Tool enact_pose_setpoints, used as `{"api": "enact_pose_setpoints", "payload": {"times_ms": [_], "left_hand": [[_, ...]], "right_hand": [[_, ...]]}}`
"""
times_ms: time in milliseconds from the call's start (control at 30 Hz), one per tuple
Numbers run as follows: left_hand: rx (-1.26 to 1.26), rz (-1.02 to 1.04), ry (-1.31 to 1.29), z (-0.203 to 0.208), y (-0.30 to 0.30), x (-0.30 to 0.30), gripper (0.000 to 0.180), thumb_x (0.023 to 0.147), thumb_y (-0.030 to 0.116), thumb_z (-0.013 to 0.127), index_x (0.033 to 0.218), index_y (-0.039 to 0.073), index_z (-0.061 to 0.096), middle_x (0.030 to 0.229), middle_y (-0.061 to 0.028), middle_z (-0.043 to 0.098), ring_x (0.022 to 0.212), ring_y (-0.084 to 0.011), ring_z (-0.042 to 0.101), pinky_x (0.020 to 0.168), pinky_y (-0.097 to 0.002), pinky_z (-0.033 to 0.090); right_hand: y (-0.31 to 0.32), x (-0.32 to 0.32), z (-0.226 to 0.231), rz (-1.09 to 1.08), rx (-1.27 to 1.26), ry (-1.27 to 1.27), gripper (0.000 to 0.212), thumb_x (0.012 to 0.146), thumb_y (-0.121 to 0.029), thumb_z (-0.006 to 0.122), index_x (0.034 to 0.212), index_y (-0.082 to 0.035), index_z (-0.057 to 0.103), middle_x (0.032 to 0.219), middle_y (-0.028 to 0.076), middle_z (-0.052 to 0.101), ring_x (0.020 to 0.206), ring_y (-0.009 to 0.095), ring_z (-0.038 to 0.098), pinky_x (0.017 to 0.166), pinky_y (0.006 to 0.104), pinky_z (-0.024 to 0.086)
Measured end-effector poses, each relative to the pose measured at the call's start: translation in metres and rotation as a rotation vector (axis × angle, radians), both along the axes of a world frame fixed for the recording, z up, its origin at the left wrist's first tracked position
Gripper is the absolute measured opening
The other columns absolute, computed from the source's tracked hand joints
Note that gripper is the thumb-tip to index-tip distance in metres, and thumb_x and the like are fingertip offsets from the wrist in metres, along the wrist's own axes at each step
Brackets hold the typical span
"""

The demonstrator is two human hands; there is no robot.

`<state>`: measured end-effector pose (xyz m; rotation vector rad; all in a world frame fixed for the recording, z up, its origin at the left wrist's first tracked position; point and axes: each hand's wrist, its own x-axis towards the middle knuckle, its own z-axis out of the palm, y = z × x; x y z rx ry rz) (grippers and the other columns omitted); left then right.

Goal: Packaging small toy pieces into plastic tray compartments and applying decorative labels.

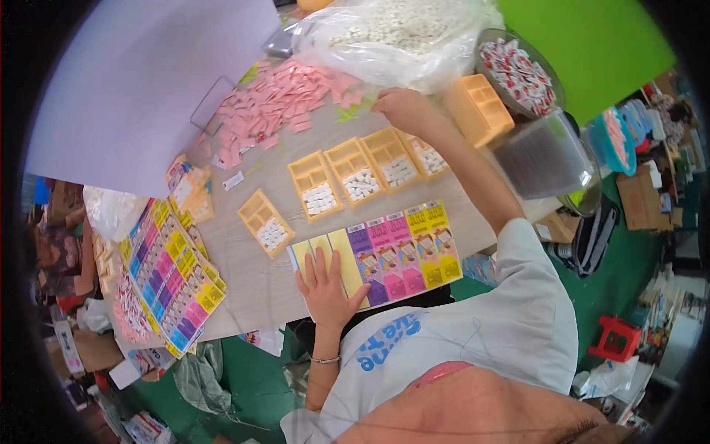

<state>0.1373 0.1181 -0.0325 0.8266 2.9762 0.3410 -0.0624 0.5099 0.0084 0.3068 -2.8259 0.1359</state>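
Note:
My left hand [330, 285] lies flat with fingers spread on the pale yellow part of a printed card sheet [403, 255]. The sheet's other panels are purple, pink and yellow. My right hand [403, 111] reaches far across the table, beside a few small green strips [355, 109] and close to a clear plastic bag [310, 44]. Its fingers are drawn together; whatever is between them is too small to make out. Below that forearm stands a row of pale orange compartment trays [305, 174] with white pellets in their near compartments. Another such tray [255, 214] sits apart to the left.
A heap of small pink packets [274, 103] spreads at the far left. White pellets [396, 29] fill the bag. At right are stacked orange trays [477, 111], a bowl of red-and-white packets [521, 78] and a clear plastic container [547, 155]. More printed sheets [174, 274] overlap at left.

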Motion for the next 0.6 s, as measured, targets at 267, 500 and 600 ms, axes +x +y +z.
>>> {"api": "enact_pose_setpoints", "payload": {"times_ms": [267, 500, 600], "left_hand": [[0.264, -0.001, -0.235, 0.034, 0.02, -0.083, 0.041, 0.072, 0.028, 0.086, 0.108, 0.012, 0.074, 0.11, -0.01, 0.071, 0.106, -0.0313, 0.062, 0.097, -0.05, 0.043], [0.313, -0.07, 0.035, 0.0, 0.148, -0.284, 0.019, 0.088, 0.024, 0.071, 0.1, 0.011, 0.077, 0.098, -0.0121, 0.07, 0.093, -0.0329, 0.067, 0.079, -0.0429, 0.053], [0.252, -0.084, 0.032, -0.006, 0.162, -0.297, 0.02, 0.087, 0.026, 0.072, 0.097, 0.01, 0.078, 0.099, -0.0116, 0.07, 0.09, -0.0318, 0.068, 0.079, -0.0433, 0.054]], "right_hand": [[0.004, -0.068, -0.035, -0.201, 0.01, -0.407, 0.026, 0.088, -0.021, 0.059, 0.099, -0.003, 0.075, 0.108, 0.019, 0.071, 0.099, 0.036, 0.071, 0.088, 0.0468, 0.057], [-0.01, -0.06, -0.039, -0.289, -0.079, -0.302, 0.026, 0.089, -0.018, 0.057, 0.094, 0.002, 0.073, 0.11, 0.021, 0.071, 0.1, 0.038, 0.071, 0.087, 0.047, 0.057], [-0.003, -0.043, -0.034, -0.349, -0.116, -0.257, 0.026, 0.09, -0.017, 0.055, 0.092, 0.001, 0.072, 0.107, 0.023, 0.071, 0.098, 0.038, 0.071, 0.085, 0.0476, 0.057]]}}
